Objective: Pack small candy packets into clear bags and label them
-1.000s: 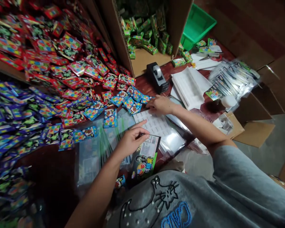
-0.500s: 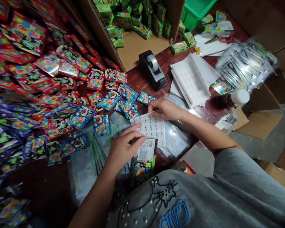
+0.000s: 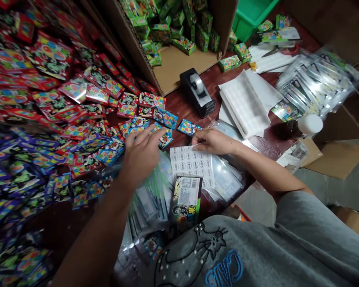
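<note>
My left hand reaches over small blue packets with its fingers apart. Its fingertips come down at the packets' near edge, and whether they touch one is hard to see. My right hand is closed, thumb and fingers pinching the top edge of a white sheet of round printed stickers. Just below the sheet lies a dark printed card with a white barcode label. Clear plastic bags with green edges are layered under and beside my left forearm.
Red packets heap at the left, with purple ones nearer. A cardboard box holds green boxes. Behind my right hand are a tape dispenser, white sheets, a white-capped bottle, stacked filled bags and a green bin.
My left hand has moved from the sticker sheet up and left to the blue packets. The sheet now lies flatter, my right hand still at its top edge. The view has shifted slightly.
</note>
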Available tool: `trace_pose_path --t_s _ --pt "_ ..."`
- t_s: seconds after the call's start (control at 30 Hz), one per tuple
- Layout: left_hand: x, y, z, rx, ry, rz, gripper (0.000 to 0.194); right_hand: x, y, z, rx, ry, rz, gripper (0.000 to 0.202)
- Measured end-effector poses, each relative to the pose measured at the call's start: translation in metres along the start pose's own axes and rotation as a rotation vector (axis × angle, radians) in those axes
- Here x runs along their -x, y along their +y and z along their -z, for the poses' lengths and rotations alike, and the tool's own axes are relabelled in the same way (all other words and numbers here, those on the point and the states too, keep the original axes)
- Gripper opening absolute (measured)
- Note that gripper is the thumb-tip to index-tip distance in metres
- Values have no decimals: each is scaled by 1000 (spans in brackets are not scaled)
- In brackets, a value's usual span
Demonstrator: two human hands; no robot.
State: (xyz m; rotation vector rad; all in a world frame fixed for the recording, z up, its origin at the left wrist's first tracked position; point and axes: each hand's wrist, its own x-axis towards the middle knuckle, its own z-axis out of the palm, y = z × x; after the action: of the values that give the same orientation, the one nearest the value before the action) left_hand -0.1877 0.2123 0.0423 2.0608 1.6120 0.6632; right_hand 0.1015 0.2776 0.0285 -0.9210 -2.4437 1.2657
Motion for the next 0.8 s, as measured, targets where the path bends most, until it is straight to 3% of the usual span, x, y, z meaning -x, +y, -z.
trace_pose_path --t_s 0.07,0.17,0.33,0.47,0.63,0.8 --pt "10 6 -2 172 63 89 45 2 0 2 -32 29 66 14" --pt "24 12 -13 464 19 257 64 2 -2 5 -59 44 158 19" --pt "33 18 -29 697 31 461 64 -8 -20 6 77 82 184 35" --pt "35 17 -31 659 40 499 64 -17 -35 3 155 82 248 20" --pt "39 10 -34 648 28 516 64 -27 -34 -1 -21 141 308 23" --pt "38 12 -40 729 19 463 61 -35 -40 -15 82 94 198 45"
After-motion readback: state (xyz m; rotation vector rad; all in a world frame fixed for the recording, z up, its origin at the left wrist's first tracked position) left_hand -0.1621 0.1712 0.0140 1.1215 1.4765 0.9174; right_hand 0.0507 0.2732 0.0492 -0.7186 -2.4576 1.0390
